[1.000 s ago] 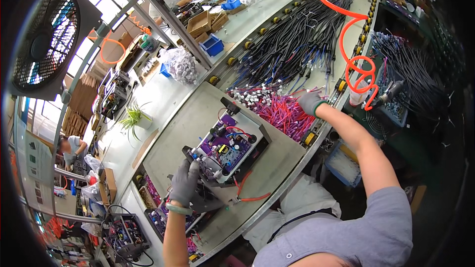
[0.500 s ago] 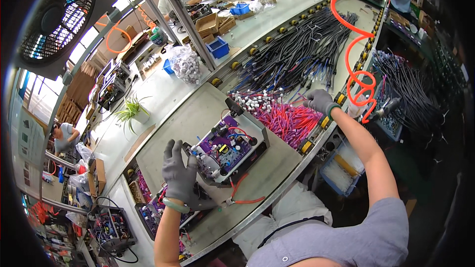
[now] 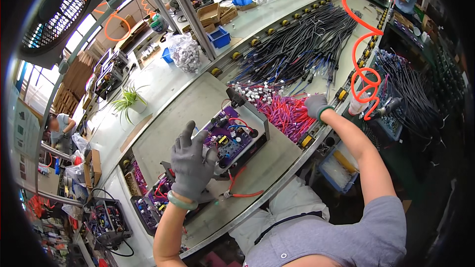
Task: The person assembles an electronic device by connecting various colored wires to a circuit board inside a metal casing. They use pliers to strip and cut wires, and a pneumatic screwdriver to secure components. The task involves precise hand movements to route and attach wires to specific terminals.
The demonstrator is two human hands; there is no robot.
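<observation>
My left hand [image 3: 190,163], in a grey glove, is raised beside the left end of an open metal chassis [image 3: 262,136]. Its fingers are spread with nothing in them, and it hides that end. Inside the chassis lies a purple circuit board [image 3: 232,141] with components and red and blue wires. My right hand [image 3: 316,106], also gloved, rests at the right edge of a heap of pink and red wires [image 3: 284,116]. Its fingers are curled, and whatever they hold is hidden. Red-handled pliers [image 3: 242,194] lie in front of the chassis.
Black cables [image 3: 302,44] lie beyond the wires, and an orange coiled air hose [image 3: 358,54] hangs at the right. Another chassis [image 3: 148,210] stands at left. A potted plant [image 3: 131,103], a bag of white parts [image 3: 184,54] and a blue bin [image 3: 219,37] occupy the far bench.
My left hand has moved right and slightly up, closer over the chassis end. My right hand has shifted a little left and down, its fingers more curled. The view has tilted slightly.
</observation>
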